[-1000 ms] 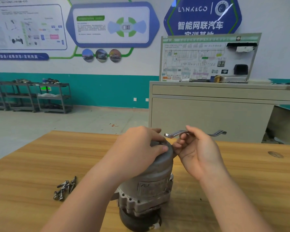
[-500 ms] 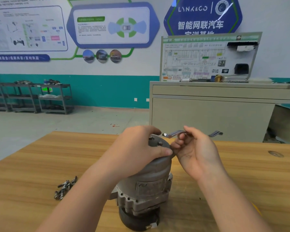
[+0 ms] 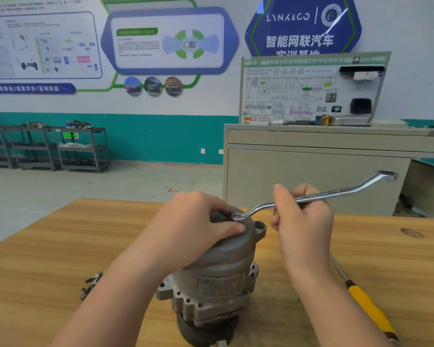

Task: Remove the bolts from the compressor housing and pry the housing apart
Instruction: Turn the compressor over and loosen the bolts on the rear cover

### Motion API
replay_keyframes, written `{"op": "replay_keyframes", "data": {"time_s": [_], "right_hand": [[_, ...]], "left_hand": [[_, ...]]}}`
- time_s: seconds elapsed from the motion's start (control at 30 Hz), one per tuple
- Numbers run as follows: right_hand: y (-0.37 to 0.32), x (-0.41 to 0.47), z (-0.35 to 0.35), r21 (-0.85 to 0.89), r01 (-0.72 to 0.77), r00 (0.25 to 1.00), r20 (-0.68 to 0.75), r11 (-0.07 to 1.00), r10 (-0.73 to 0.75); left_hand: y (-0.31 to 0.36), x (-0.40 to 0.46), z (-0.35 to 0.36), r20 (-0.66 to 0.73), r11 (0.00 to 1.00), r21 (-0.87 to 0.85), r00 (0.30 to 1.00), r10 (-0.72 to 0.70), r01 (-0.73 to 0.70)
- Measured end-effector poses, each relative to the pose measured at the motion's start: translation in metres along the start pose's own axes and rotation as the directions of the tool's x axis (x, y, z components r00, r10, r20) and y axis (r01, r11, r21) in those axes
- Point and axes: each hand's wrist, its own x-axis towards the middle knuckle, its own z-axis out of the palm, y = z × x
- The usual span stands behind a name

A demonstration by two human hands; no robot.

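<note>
While the compressor housing (image 3: 221,266) stands upright near the front of the counter (image 3: 48,259), our left hand (image 3: 196,229) cups its domed top, fingers curled over it. Our right hand (image 3: 302,221) grips the wrench (image 3: 311,196), whose long axis rises rightward, lower ring end on the dome. Loose bolts (image 3: 90,284) lie left.
</note>
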Motion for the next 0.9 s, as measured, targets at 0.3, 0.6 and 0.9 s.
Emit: {"op": "replay_keyframes", "data": {"time_s": [0.3,0.6,0.9], "right_hand": [[-0.006,0.018,-0.006,0.030,-0.497,0.826,0.322,0.867,0.462],[-0.020,0.008,0.013,-0.543,-0.050,0.960,0.206,0.838,0.191],[-0.021,-0.003,0.027,-0.685,0.258,0.891,0.442,0.682,0.106]], "left_hand": [[-0.005,-0.019,-0.005,0.059,0.997,-0.058,0.997,0.044,-0.040],[-0.020,-0.036,0.009,-0.045,0.996,-0.020,0.995,-0.088,0.088],[-0.042,-0.036,0.023,-0.265,0.869,-0.465,0.963,0.042,-0.166]]}}
